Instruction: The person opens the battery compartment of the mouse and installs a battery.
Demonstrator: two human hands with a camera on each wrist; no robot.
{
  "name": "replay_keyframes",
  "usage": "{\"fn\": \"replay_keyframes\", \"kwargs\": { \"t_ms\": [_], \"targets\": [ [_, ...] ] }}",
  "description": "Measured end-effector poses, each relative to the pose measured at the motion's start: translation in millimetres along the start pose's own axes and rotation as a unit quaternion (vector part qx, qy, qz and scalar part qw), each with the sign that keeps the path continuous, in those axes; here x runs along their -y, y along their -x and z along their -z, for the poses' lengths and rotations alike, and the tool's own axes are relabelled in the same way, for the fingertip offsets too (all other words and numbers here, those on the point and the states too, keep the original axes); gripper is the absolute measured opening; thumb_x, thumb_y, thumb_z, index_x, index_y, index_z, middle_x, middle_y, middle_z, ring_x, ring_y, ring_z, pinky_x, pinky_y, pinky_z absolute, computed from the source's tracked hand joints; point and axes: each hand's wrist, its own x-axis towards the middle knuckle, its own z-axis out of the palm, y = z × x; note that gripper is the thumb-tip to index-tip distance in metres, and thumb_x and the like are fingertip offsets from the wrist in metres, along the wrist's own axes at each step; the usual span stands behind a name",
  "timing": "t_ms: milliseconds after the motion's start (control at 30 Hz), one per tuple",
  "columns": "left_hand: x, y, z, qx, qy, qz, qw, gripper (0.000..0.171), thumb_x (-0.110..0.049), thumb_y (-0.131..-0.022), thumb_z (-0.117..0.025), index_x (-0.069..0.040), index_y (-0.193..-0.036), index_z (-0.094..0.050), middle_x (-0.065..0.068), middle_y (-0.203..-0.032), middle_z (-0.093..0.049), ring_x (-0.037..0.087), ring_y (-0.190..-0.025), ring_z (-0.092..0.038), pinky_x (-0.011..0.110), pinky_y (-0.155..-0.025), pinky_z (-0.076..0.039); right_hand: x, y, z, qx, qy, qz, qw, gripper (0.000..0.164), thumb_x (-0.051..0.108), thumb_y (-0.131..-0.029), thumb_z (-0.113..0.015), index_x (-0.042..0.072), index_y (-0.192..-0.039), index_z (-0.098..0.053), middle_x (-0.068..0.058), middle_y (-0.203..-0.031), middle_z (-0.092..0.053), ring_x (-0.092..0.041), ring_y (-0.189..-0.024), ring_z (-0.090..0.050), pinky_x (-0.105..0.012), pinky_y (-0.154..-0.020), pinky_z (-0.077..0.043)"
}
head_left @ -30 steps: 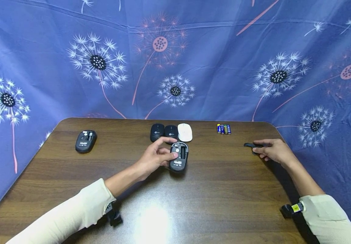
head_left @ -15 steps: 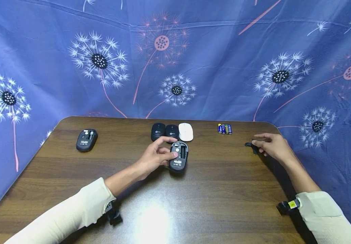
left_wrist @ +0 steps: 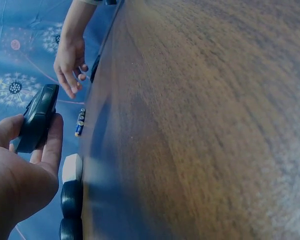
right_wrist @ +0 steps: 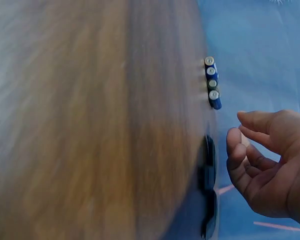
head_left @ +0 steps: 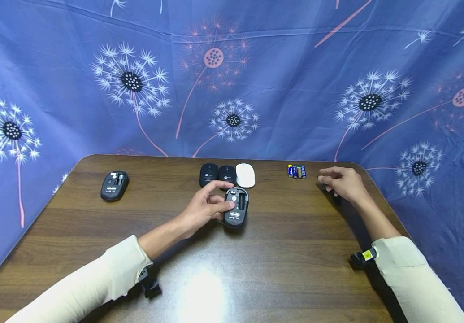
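Note:
My left hand (head_left: 205, 206) grips a black computer mouse (head_left: 235, 215), thumb on its underside and fingers around its edge. The mouse's underside faces up, with a dark battery slot uncovered. In the left wrist view, this mouse (left_wrist: 38, 117) appears side-on, raised above the table. My right hand (head_left: 346, 184) holds nothing and hovers at the right with loosely bent fingers. Beside it, in the right wrist view, a black battery cover (right_wrist: 209, 175) lies on the table; the hand mostly hides it in the head view. Several small batteries (head_left: 297, 171) lie in a row left of the right hand.
Two black mice (head_left: 208, 174) and a white mouse (head_left: 245, 175) sit side by side at the back middle. Another black mouse (head_left: 114, 186) lies underside up at the left. A blue dandelion-print cloth (head_left: 292, 103) hangs behind the wooden table (head_left: 288, 264).
My right hand has let go of the black battery cover, lifted off it and moved left toward the batteries. The left hand and its mouse have stayed in place.

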Motion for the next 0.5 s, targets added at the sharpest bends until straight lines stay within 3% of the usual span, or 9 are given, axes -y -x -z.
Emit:
{"fn": "replay_keyframes", "kwargs": {
  "t_ms": [333,500],
  "targets": [
    [0.8,-0.7,0.1,0.001,0.003,0.003,1.0,0.063,-0.001,-0.105,-0.075,-0.006,-0.163,-0.051,0.0,-0.094,-0.081,0.014,-0.085,-0.077,0.027,-0.078,-0.067,8.7,-19.5,-13.9,0.016,-0.006,-0.01,1.0,0.045,0.028,-0.11,-0.075,0.001,-0.146,-0.072,-0.009,-0.092,-0.084,-0.01,-0.068,-0.07,-0.032,-0.054,-0.061],
    [1.9,-1.8,-0.5,0.0,0.009,0.002,1.0,0.06,0.0,-0.105,-0.074,-0.009,-0.16,-0.054,-0.001,-0.093,-0.08,0.013,-0.085,-0.077,0.027,-0.077,-0.066,11.4,-26.6,-18.4,0.019,-0.028,-0.007,0.999,0.043,0.025,-0.11,-0.076,0.0,-0.145,-0.073,-0.008,-0.086,-0.081,-0.008,-0.067,-0.069,-0.03,-0.052,-0.06]
  ]
}}
